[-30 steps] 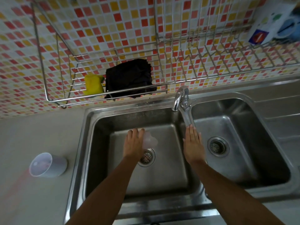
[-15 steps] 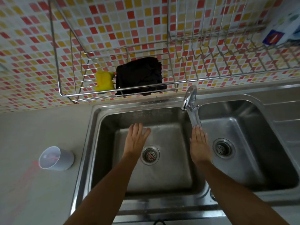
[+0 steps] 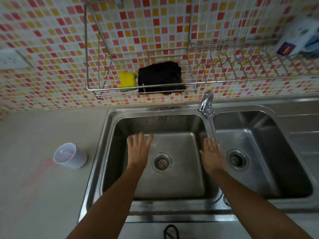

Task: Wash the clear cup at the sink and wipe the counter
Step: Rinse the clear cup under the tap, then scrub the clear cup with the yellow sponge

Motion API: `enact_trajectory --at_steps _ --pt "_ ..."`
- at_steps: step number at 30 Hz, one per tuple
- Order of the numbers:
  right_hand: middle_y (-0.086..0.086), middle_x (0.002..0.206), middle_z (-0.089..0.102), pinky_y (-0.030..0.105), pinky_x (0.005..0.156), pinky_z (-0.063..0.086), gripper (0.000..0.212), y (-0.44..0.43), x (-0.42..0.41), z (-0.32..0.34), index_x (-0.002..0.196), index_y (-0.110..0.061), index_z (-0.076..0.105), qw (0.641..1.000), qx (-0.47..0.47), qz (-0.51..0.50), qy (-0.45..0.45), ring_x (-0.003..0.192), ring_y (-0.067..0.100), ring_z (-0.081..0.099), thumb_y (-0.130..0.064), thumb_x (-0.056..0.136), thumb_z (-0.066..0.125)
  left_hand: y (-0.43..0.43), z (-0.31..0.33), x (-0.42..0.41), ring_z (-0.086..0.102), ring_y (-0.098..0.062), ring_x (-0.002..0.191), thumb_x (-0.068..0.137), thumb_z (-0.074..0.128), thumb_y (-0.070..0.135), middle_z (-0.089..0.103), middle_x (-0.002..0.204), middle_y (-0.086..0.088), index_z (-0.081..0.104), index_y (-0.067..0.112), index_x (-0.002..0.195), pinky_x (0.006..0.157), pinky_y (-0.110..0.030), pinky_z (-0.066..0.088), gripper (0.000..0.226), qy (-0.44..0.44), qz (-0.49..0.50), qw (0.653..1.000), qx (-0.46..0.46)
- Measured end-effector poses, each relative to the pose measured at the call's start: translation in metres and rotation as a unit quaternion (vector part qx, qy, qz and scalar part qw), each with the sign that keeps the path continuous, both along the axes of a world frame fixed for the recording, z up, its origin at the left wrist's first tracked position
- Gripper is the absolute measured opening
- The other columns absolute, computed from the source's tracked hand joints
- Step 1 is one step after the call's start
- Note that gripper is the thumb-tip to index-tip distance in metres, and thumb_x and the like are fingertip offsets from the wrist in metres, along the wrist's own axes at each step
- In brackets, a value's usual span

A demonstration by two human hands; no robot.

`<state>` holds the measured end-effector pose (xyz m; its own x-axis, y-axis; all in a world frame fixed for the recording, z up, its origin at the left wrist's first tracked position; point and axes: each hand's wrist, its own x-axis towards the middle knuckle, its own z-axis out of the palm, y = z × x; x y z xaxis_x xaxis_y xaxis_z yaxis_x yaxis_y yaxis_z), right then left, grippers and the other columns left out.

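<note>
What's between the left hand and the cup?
In the head view, the sink's steel rim and bare counter separate the left hand from the cup.

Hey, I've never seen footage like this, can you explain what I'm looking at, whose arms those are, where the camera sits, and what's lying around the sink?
There is no machine here: the two bare arms belong to a person, and the single picture comes from a wide-angle camera worn on their head, looking forward and down.

The left hand is spread open over the left basin of a steel double sink. The right hand is open too, just under the faucet that stands between the basins. Neither hand has a grip on anything.

On the counter left of the sink, a clear cup lies tipped on its side, with faint reddish streaks on the surface beside it.

Above, a wire rack on the tiled wall holds a yellow sponge and a dark cloth.
</note>
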<state>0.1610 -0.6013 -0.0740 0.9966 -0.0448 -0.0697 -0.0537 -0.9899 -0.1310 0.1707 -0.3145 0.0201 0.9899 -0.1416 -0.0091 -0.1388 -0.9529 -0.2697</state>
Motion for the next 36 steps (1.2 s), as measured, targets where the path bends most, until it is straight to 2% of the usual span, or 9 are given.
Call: enact_trajectory --at_steps 2,6,8,17,20,24,27,32,36 --pt "0.018 0.157 0.017 0.047 0.119 0.01 0.055 0.013 -0.019 -0.002 0.147 0.001 0.021 1.0 -0.006 0.018 -0.006 0.146 0.031 0.013 -0.029 0.101 0.028 0.007 -0.003 -0.015 0.042 -0.032 0.122 0.076 0.067 0.012 0.041 0.133 -0.014 0.025 0.026 0.141 0.11 -0.055 0.029 0.079 -0.002 0.026 0.999 -0.032" --pt "0.01 0.16 0.009 0.04 0.118 -0.002 0.058 0.055 -0.051 0.007 0.151 -0.01 0.015 0.996 0.056 0.062 0.014 0.148 0.026 0.004 -0.037 0.102 0.03 0.023 -0.007 -0.043 0.044 -0.03 0.123 0.078 0.063 0.017 0.045 0.134 -0.01 0.03 0.025 0.144 0.111 -0.056 0.025 0.073 0.005 0.087 0.99 -0.109" --pt "0.005 0.159 0.009 0.041 0.12 0.01 0.059 0.086 -0.052 0.034 0.151 -0.014 0.019 0.989 0.122 0.082 -0.02 0.148 0.024 0.008 -0.043 0.1 0.026 0.032 -0.004 -0.051 0.046 -0.03 0.122 0.074 0.066 0.02 0.049 0.13 -0.01 0.034 0.021 0.139 0.108 -0.053 0.032 0.073 -0.013 0.109 0.983 -0.149" --pt "0.008 0.128 0.054 0.021 0.099 0.039 0.034 0.219 0.034 0.262 0.128 -0.007 0.057 0.842 0.324 0.157 -0.403 0.119 0.017 0.048 -0.017 0.097 0.05 0.074 0.058 -0.027 0.042 -0.03 0.126 0.074 0.067 0.032 0.044 0.138 -0.006 0.035 0.021 0.138 0.104 -0.044 0.035 0.073 -0.095 0.127 0.937 -0.312" --pt "0.009 0.13 0.053 0.035 0.1 0.043 0.035 0.241 0.081 0.304 0.127 -0.011 0.058 0.892 0.259 0.136 -0.345 0.121 0.024 0.046 -0.02 0.094 0.051 0.089 0.08 -0.008 0.047 -0.026 0.124 0.071 0.074 0.034 0.048 0.137 -0.002 0.037 0.024 0.134 0.102 -0.039 0.04 0.074 -0.124 0.115 0.914 -0.368" --pt "0.012 0.125 0.055 0.045 0.093 0.048 0.033 0.257 0.134 0.316 0.122 -0.017 0.057 0.972 0.163 0.088 -0.144 0.116 0.033 0.049 -0.027 0.091 0.054 0.109 0.104 0.003 0.049 -0.02 0.123 0.065 0.085 0.033 0.051 0.135 -0.001 0.043 0.021 0.131 0.1 -0.029 0.042 0.08 -0.131 0.099 0.887 -0.433" --pt "0.009 0.111 0.063 0.04 0.081 0.055 0.029 0.265 0.152 0.308 0.115 -0.016 0.06 0.981 0.181 0.044 -0.05 0.095 0.029 0.06 -0.024 0.088 0.056 0.122 0.111 0.007 0.047 -0.019 0.124 0.065 0.085 0.032 0.05 0.137 0.001 0.041 0.023 0.133 0.101 -0.029 0.041 0.081 -0.132 0.096 0.881 -0.444" --pt "0.008 0.097 0.063 0.031 0.06 0.047 0.017 0.27 0.165 0.307 0.106 -0.009 0.058 0.991 0.125 0.021 -0.043 0.079 0.024 0.059 -0.011 0.089 0.054 0.138 0.107 0.009 0.049 -0.018 0.123 0.069 0.083 0.032 0.05 0.137 0.003 0.042 0.026 0.132 0.102 -0.032 0.043 0.075 -0.11 0.088 0.879 -0.456" --pt "0.003 0.112 0.063 0.025 0.076 0.042 0.015 0.266 0.149 0.314 0.098 -0.017 0.063 0.939 0.306 0.052 -0.147 0.101 0.022 0.059 -0.008 0.087 0.062 0.147 0.106 0.006 0.05 -0.016 0.118 0.069 0.082 0.026 0.051 0.134 0.002 0.041 0.026 0.131 0.095 -0.028 0.046 0.074 -0.101 0.043 0.881 -0.459"
